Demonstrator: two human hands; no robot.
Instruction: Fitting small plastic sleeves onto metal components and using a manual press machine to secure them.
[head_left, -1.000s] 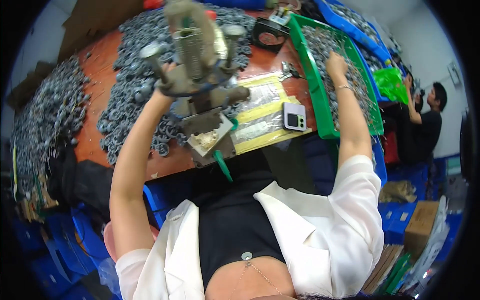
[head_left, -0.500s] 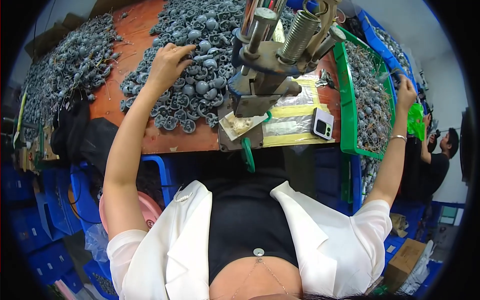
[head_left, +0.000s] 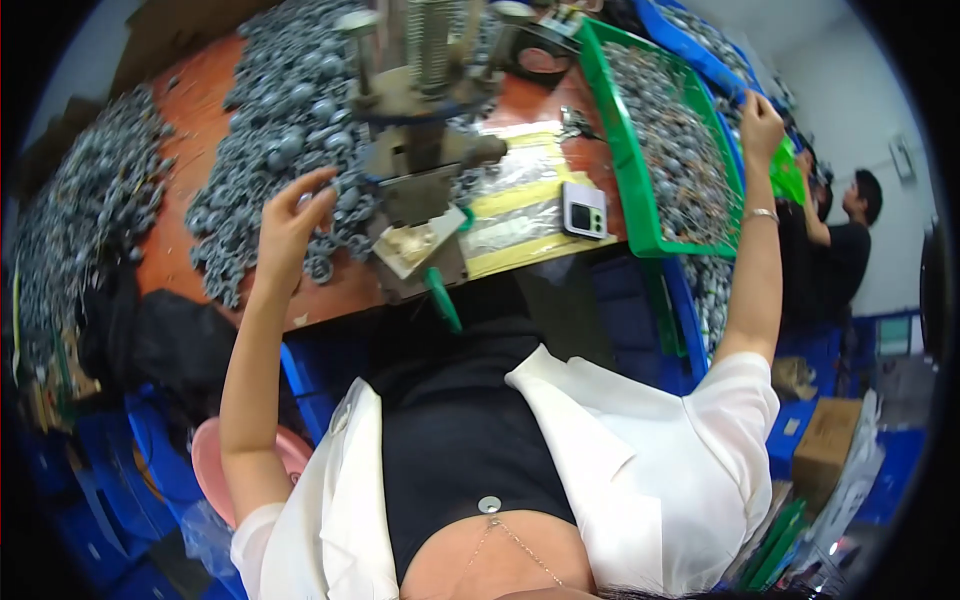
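Note:
My left hand (head_left: 292, 225) hovers at the near edge of a heap of grey rounded plastic parts (head_left: 290, 120); thumb and forefinger are apart, with nothing visible between them. To its right stands a metal bench press (head_left: 415, 185) with a large spring. A pale block (head_left: 415, 245) lies on the press base, and a green loop (head_left: 442, 300) hangs below it. My right hand (head_left: 762, 132) is raised far to the right, beyond the green tray (head_left: 655, 243) and near a blue bin (head_left: 735, 165). Its fingers are closed; anything in them is too blurred to make out.
A phone (head_left: 584, 211) rests on yellow-taped sheeting (head_left: 520, 205) between press and tray. The tray holds wired grey parts. Another heap of parts (head_left: 85, 190) lies at the far left. A black bag (head_left: 185, 325) sits at the table's edge. Another person (head_left: 850, 250) is at the right.
The whole view has swung, so table and press appear further left. My left hand has drawn back toward the heap's near edge. My right hand is now higher, beside the blue bin.

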